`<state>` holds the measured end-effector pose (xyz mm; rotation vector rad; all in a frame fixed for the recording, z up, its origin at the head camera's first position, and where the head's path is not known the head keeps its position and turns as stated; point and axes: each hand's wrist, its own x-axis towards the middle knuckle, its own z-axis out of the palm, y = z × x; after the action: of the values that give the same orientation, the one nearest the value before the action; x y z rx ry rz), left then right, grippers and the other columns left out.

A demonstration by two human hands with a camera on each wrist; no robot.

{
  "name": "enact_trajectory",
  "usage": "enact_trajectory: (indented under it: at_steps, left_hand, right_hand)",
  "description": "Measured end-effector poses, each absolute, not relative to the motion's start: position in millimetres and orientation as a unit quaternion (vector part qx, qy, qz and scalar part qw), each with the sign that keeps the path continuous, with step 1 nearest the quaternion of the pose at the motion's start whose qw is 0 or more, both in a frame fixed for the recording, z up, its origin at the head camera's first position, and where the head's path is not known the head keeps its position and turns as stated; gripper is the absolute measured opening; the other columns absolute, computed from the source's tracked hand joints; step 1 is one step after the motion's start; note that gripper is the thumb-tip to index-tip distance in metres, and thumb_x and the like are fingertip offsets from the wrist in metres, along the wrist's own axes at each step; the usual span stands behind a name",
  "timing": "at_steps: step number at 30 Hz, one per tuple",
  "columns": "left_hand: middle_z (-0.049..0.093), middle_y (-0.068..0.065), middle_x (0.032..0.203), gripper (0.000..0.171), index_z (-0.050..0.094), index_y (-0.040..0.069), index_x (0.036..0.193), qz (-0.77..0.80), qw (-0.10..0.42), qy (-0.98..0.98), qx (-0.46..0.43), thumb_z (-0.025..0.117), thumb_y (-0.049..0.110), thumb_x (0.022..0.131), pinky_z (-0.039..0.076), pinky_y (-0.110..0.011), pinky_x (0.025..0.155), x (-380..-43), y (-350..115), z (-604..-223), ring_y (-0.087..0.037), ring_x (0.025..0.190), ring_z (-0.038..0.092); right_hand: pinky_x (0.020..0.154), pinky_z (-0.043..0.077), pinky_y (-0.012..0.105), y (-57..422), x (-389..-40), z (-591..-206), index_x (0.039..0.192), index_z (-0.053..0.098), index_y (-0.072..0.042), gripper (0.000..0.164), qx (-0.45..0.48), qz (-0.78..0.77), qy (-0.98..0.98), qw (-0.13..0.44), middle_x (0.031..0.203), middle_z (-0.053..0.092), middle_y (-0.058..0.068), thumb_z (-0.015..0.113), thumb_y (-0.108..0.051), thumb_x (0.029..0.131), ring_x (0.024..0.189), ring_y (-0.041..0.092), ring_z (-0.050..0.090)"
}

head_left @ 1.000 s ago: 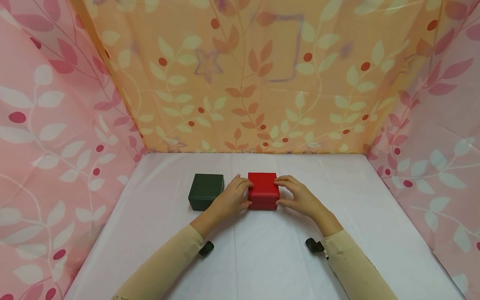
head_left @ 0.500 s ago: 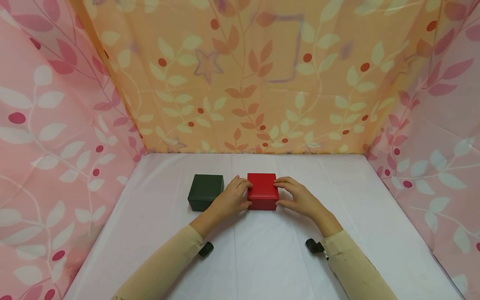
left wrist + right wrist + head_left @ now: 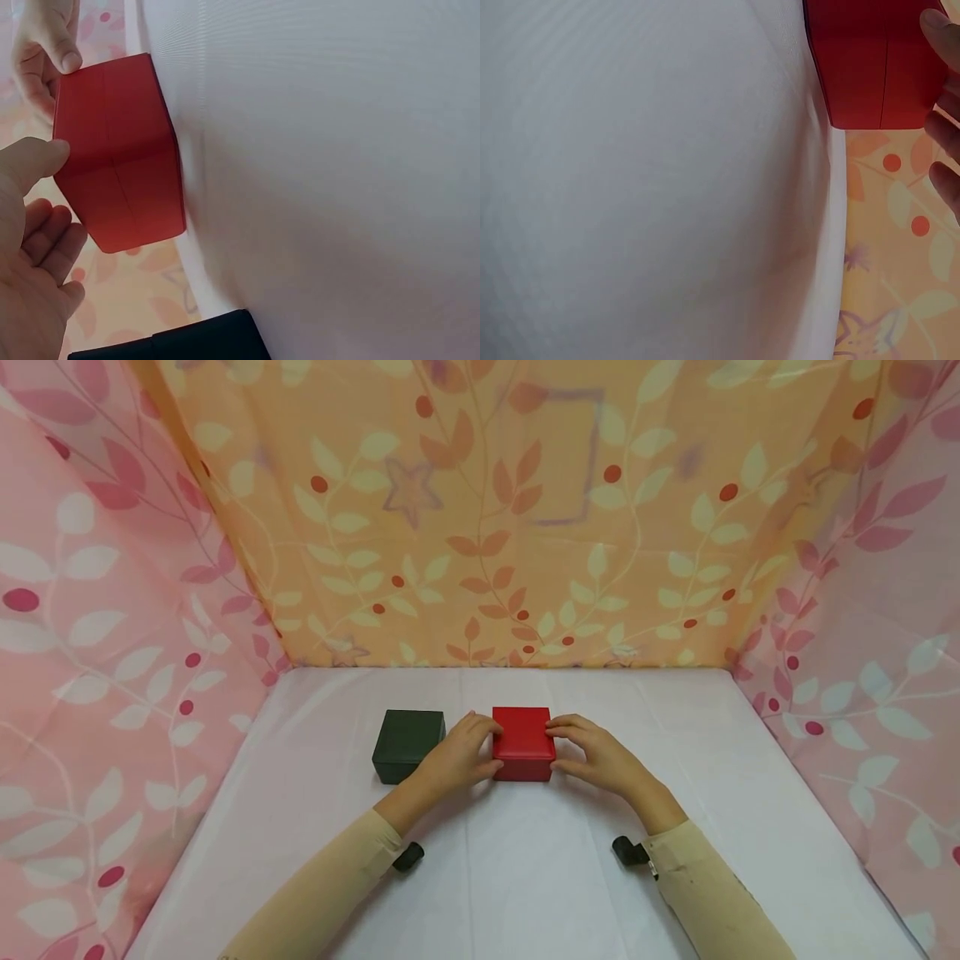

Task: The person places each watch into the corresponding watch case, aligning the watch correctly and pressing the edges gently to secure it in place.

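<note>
A red box (image 3: 522, 735) with its lid down stands on the white tablecloth, in the middle of the head view. My left hand (image 3: 465, 752) holds its left side, the thumb (image 3: 52, 156) on the lid's edge near the front corner and the fingers along the side. From the right, my right hand (image 3: 596, 756) holds the opposite side, fingertips at the top edge and thumb lower near the front. In the right wrist view, a thin seam between lid and base runs along the red box (image 3: 877, 67). Just left of my left hand stands a dark green box (image 3: 408, 739), also closed.
The white tablecloth (image 3: 525, 877) covers the whole table. An orange leaf-patterned curtain (image 3: 480, 527) hangs behind it, with pink curtains (image 3: 112, 677) along both sides. Small black wrist cameras (image 3: 628, 852) sit at the sleeve cuffs.
The red box's lid, slightly raised at the front a second ago, is now down flush. Both hands keep nearly the same place; the green box has not moved.
</note>
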<state>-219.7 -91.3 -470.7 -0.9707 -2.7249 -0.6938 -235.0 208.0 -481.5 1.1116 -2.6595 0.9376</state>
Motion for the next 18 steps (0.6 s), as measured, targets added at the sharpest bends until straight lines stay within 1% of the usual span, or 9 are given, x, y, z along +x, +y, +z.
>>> enact_trajectory:
  at_steps: [2, 5, 8, 9, 12, 15, 18]
  left_hand:
    - [0.062, -0.007, 0.130, 0.048, 0.059, 0.006, 0.127, -0.238, 0.075, -0.914, -0.319, 0.081, 0.022, 0.088, 0.028, -0.040, 0.123, -218.6, -92.1, -467.2, -0.022, 0.127, 0.055]
    - [0.062, -0.006, 0.130, 0.048, 0.060, 0.008, 0.128, -0.244, 0.060, -0.917, -0.309, 0.081, 0.025, 0.088, 0.038, -0.039, 0.118, -216.8, -93.6, -465.9, -0.022, 0.126, 0.055]
    - [0.062, -0.004, 0.130, 0.049, 0.061, 0.010, 0.129, -0.241, 0.057, -0.920, -0.304, 0.081, 0.028, 0.089, 0.041, -0.039, 0.115, -215.0, -97.0, -466.9, -0.021, 0.127, 0.055]
    - [0.063, -0.003, 0.130, 0.048, 0.062, 0.010, 0.129, -0.238, 0.061, -0.920, -0.305, 0.081, 0.029, 0.088, 0.041, -0.039, 0.115, -214.4, -98.7, -467.5, -0.021, 0.126, 0.055]
    - [0.064, -0.002, 0.127, 0.047, 0.063, 0.011, 0.127, -0.232, 0.076, -0.919, -0.309, 0.081, 0.029, 0.088, 0.033, -0.040, 0.121, -211.8, -104.5, -468.5, -0.020, 0.125, 0.057]
    - [0.065, -0.002, 0.125, 0.045, 0.065, 0.010, 0.126, -0.230, 0.089, -0.917, -0.314, 0.082, 0.028, 0.088, 0.030, -0.040, 0.122, -208.1, -111.8, -468.0, -0.020, 0.123, 0.058]
    - [0.065, -0.002, 0.125, 0.044, 0.065, 0.010, 0.125, -0.231, 0.095, -0.916, -0.315, 0.081, 0.026, 0.088, 0.029, -0.041, 0.122, -203.3, -119.3, -466.1, -0.020, 0.123, 0.058]
  right_hand:
    - [0.110, 0.046, 0.045, 207.8, -234.5, -480.6, 0.134, 0.066, -0.011, 0.054, 0.366, 0.305, -0.878, 0.056, 0.141, 0.058, 0.001, 0.086, -0.021, 0.085, 0.134, 0.022, 0.054]
    - [0.110, 0.046, 0.045, 208.5, -233.1, -481.6, 0.133, 0.066, -0.012, 0.052, 0.362, 0.300, -0.881, 0.058, 0.141, 0.059, 0.000, 0.085, -0.022, 0.086, 0.134, 0.021, 0.053]
    - [0.110, 0.046, 0.045, 208.9, -231.7, -482.4, 0.132, 0.067, -0.012, 0.050, 0.362, 0.293, -0.883, 0.063, 0.141, 0.059, 0.001, 0.085, -0.022, 0.086, 0.134, 0.020, 0.053]
    - [0.110, 0.046, 0.046, 208.7, -231.3, -482.5, 0.131, 0.067, -0.012, 0.050, 0.363, 0.290, -0.883, 0.066, 0.140, 0.060, 0.001, 0.085, -0.021, 0.086, 0.133, 0.020, 0.053]
    - [0.108, 0.047, 0.047, 208.7, -229.5, -482.2, 0.131, 0.068, -0.012, 0.048, 0.366, 0.280, -0.884, 0.075, 0.138, 0.061, 0.001, 0.085, -0.020, 0.086, 0.131, 0.021, 0.055]
    - [0.107, 0.048, 0.047, 209.3, -227.1, -481.7, 0.130, 0.069, -0.012, 0.047, 0.366, 0.271, -0.887, 0.079, 0.135, 0.063, 0.001, 0.084, -0.019, 0.086, 0.129, 0.021, 0.056]
    - [0.107, 0.048, 0.046, 210.7, -225.2, -481.3, 0.129, 0.069, -0.012, 0.045, 0.365, 0.264, -0.889, 0.082, 0.134, 0.064, 0.000, 0.083, -0.017, 0.087, 0.129, 0.021, 0.057]
